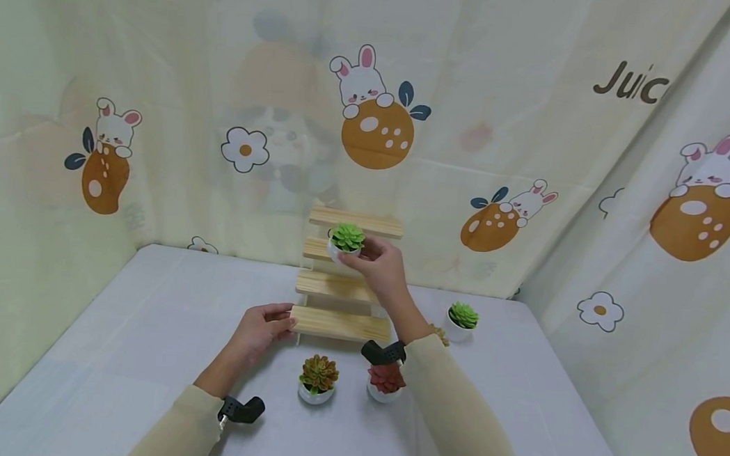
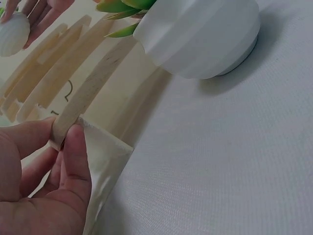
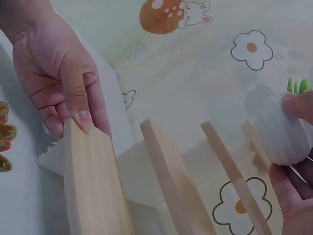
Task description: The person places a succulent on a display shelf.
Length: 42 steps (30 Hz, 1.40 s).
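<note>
My right hand grips a small green artificial succulent in a white pot, thumb on the near side of the pot. It is held up in front of the upper tiers of a wooden stepped display stand. In the right wrist view the ribbed white pot shows between thumb and fingers. My left hand pinches the left end of the stand's lowest board. The left wrist view shows thumb and fingertips on either face of that board.
In front of the stand are a brown-green potted succulent and a red one, partly behind the right wrist's strap. Another green potted succulent stands to the right, a yellowish one beside it mostly hidden by the sleeve. A printed curtain hangs behind the table.
</note>
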{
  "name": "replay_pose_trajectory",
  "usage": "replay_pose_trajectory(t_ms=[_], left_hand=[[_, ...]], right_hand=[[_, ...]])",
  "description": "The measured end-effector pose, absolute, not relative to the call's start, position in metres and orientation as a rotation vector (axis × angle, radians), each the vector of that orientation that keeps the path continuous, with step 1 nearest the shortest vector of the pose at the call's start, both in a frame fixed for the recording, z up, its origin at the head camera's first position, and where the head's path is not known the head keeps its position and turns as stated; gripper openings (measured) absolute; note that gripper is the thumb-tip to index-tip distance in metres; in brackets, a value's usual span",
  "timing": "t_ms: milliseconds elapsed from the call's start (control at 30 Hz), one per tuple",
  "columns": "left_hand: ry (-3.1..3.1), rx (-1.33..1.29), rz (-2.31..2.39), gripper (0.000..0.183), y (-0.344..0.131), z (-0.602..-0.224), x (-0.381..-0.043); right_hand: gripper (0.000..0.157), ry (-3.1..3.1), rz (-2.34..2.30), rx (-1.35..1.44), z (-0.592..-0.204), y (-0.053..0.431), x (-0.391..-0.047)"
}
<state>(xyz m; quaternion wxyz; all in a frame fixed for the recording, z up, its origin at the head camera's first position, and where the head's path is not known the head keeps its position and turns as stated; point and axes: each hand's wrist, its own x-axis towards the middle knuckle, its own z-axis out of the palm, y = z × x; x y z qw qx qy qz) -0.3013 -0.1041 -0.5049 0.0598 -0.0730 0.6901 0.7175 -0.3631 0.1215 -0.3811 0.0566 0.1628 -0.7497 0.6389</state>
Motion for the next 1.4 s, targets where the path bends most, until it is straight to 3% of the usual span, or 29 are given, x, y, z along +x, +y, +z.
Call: replay_pose_trajectory(t_ms=[567,1400], left_hand=[[2.084,-0.197,2.181,0.041,-0.103,-0.507,-0.300],[2.078,-0.216,2.184,0.042,-0.106,-0.508,-0.300]], right_hand=[[0.046,-2.298,1.729,0.541,-0.364,0.110,-0.395],[0.040,-2.437,1.607,0.400,-0.342,0.088,-0.428]])
